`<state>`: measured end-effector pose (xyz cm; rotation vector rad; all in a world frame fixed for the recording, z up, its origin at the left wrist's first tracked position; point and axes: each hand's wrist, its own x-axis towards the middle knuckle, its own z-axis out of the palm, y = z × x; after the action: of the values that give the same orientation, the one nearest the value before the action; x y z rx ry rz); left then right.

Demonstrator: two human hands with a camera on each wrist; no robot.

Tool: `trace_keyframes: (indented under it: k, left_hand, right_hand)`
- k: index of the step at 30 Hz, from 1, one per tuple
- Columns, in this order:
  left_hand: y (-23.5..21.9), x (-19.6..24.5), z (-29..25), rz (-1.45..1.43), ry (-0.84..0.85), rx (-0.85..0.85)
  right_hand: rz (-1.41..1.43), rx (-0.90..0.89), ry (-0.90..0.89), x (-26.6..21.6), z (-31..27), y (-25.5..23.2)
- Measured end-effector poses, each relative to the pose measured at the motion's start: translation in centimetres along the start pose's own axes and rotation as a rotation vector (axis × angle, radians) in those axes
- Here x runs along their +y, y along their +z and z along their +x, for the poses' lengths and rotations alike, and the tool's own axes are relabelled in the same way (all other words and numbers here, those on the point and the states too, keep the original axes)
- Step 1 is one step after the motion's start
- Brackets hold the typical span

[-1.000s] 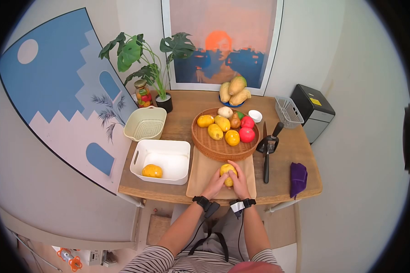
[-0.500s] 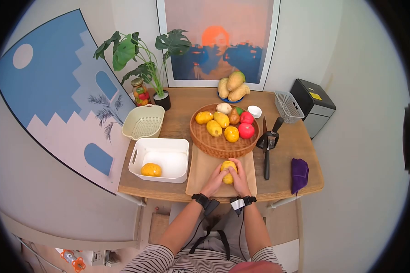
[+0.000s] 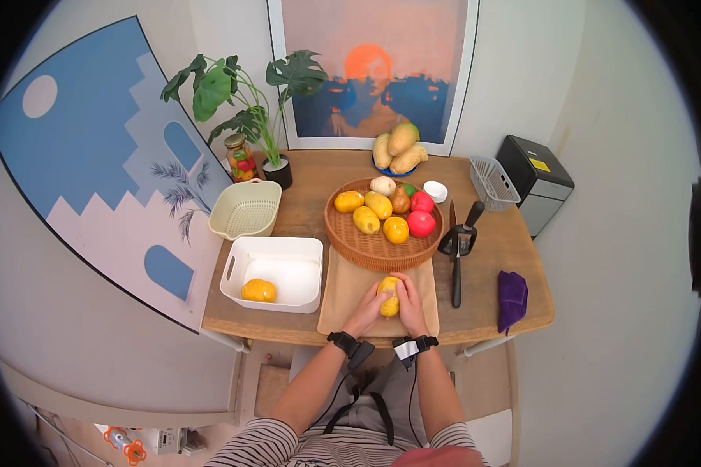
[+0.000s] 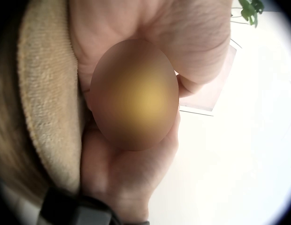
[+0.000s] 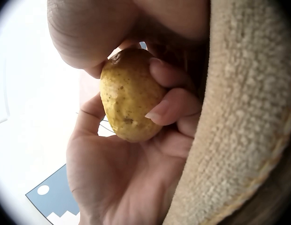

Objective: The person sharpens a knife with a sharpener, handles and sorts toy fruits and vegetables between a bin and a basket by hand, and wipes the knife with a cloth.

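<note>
Hands: left hand (image 3: 365, 314) and right hand (image 3: 413, 313) both curled round one speckled yellow fruit (image 3: 389, 300), gripping it between them
Fruit position: over the tan mat (image 3: 337, 307), near side of the woven basket (image 3: 382, 260)
White bin (image 3: 296, 301): left of the mat, one yellow piece (image 3: 258, 291) inside
Knife (image 3: 456, 286): right of the mat

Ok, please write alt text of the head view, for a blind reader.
A person's hands hold a yellow fruit over a tan cloth, before a basket of fruit. A white bin with one yellow fruit is at left, a knife at right.
</note>
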<state>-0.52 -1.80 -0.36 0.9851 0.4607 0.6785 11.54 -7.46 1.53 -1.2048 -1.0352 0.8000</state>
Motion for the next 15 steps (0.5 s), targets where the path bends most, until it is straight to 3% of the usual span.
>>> trace_keyframes:
  k: [4, 15]
  left_hand:
    - [-0.07, -0.69, 0.28, -0.008, 0.048, 0.003]
    - [0.15, 0.1, 0.05, -0.046, -0.031, -0.009]
  right_hand:
    - [0.03, 0.013, 0.03, -0.39, -0.06, 0.16]
    - [0.047, 0.021, 0.003, -0.25, -0.12, 0.11]
